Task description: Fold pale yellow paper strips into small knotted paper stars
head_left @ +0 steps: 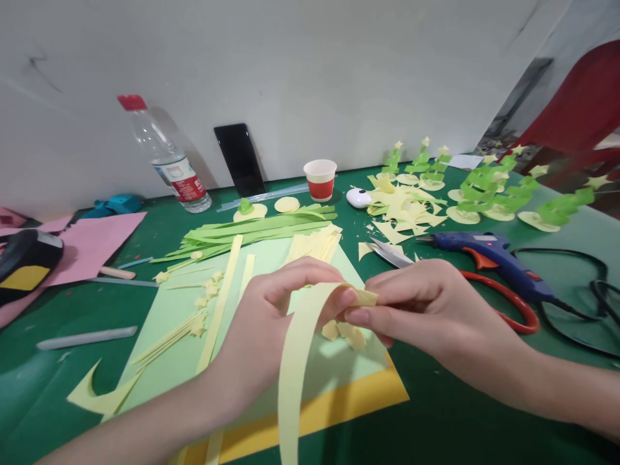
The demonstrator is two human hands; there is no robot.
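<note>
A long pale yellow paper strip (296, 361) is pinched between my two hands, its free length curling down toward me. My left hand (276, 316) is closed on the strip near its upper end. The thumb and fingers of my right hand (421, 300) grip that end, where the paper looks folded. Beneath them lie small folded yellow paper pieces (351, 336) on a light green sheet (271, 400). Left of my left hand are thin yellow strips with star tips (188, 329) and a flat yellow strip (223, 303).
Scissors (518, 310) with red handles and a blue glue gun (489, 252) with a black cord lie at right. Behind stand green paper spirals with stars (484, 184), paper scraps (402, 206), a paper cup (320, 181), a phone (239, 158) and a bottle (169, 161). A tape measure (29, 265) is at left.
</note>
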